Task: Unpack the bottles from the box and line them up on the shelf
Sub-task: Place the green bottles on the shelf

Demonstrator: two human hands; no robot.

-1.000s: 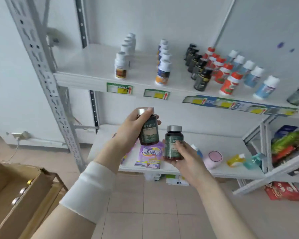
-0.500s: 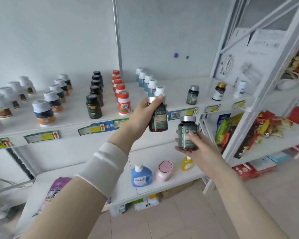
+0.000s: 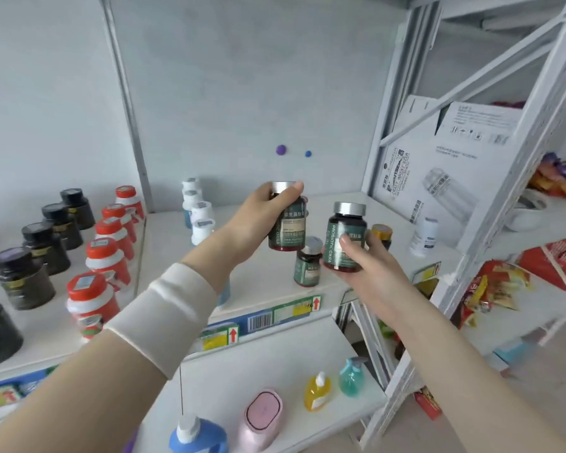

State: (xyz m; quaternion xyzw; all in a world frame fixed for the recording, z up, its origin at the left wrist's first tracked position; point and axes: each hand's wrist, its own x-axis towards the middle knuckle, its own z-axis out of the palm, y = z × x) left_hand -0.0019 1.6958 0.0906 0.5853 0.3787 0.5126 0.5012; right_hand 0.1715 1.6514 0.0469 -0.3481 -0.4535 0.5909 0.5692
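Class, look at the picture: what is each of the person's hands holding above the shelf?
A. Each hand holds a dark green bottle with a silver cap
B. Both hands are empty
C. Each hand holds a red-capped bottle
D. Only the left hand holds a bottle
A: the left hand grips one green bottle by its cap end, and the right hand holds another green bottle.
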